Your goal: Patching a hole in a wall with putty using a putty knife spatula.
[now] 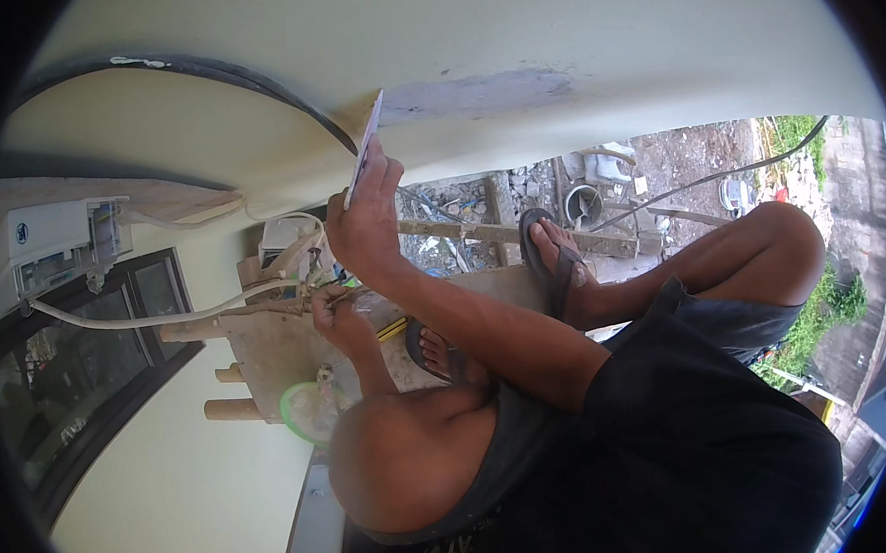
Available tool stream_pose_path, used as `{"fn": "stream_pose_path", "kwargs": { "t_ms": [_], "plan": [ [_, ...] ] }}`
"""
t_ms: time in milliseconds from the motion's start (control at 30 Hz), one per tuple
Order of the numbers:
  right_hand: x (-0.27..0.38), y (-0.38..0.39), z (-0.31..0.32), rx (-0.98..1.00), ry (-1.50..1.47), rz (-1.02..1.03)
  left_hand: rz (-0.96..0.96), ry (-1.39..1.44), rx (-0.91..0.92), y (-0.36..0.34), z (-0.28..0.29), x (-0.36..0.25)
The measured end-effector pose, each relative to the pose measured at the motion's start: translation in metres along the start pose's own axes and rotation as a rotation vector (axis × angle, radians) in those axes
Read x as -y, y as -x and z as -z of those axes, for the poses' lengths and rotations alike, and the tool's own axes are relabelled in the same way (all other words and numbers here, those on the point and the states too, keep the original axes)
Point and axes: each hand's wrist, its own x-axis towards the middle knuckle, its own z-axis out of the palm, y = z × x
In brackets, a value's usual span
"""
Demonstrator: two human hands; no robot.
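Crouched on a rough wooden platform (pixel 277 355), feet in dark sandals (pixel 552 256), knees drawn up. Cream-painted wall (pixel 550 31) directly ahead, with a grey patch of filler (pixel 483 92) smeared across it. Black cable (pixel 252 81) curved over the wall to the left of the patch. White equipment casing (pixel 51 247) mounted at far left above a dark-framed window (pixel 78 376); pale hose (pixel 165 316) strung from the casing toward the platform. Green-rimmed round container (pixel 305 414) at the platform's near edge, beside wooden poles (pixel 232 410) projecting from below. Rubble, planks and a bucket (pixel 582 204) on the ground past the platform.

Right hand (pixel 365 220) raised and clenched around the lower end of a flat putty blade (pixel 364 150), held edge-on. Blade tip at the wall, just left of the grey patch; actual contact not discernible. Right forearm across the middle of the view, partly covering the platform and one foot.

Left hand (pixel 335 317) lower, over the platform just below the right hand, fingers curled near a tangle of cords and small items; grasped or merely touched, cannot be told. Blade well above the left hand, apart from it.
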Motion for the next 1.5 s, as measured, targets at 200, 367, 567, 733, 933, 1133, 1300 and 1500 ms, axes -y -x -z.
{"fn": "stream_pose_path", "kwargs": {
  "t_ms": [200, 367, 567, 733, 933, 1133, 1300, 1500],
  "plan": [
    [-0.029, 0.016, 0.069, 0.179, -0.466, -0.381, -0.186, 0.196, 0.026, -0.071, -0.048, -0.03],
    [-0.031, -0.017, 0.059, -0.015, -0.299, -0.369, -0.268, -0.405, 0.107, -0.103, -0.108, -0.065],
    [-0.018, -0.057, -0.015, -0.319, 0.127, -0.192, -0.439, -0.975, 0.244, -0.126, -0.135, -0.069],
    [0.012, -0.014, -0.021, -0.114, -0.158, -0.124, -0.38, -1.104, 0.196, -0.146, -0.08, -0.067],
    [-0.021, 0.018, 0.039, 0.02, -0.507, -0.361, -0.429, -1.076, 0.079, -0.143, -0.069, -0.063],
    [-0.057, -0.044, 0.071, -0.09, -1.13, -1.054, -0.41, -1.028, 0.135, -0.141, -0.091, -0.061],
    [-0.045, -0.085, 0.093, -0.158, -1.336, -1.078, -0.405, -1.047, 0.126, -0.144, -0.08, -0.061],
    [-0.047, -0.135, 0.166, -0.304, -1.551, -1.079, -0.4, -1.04, 0.162, -0.14, -0.099, -0.058]
  ]
}}
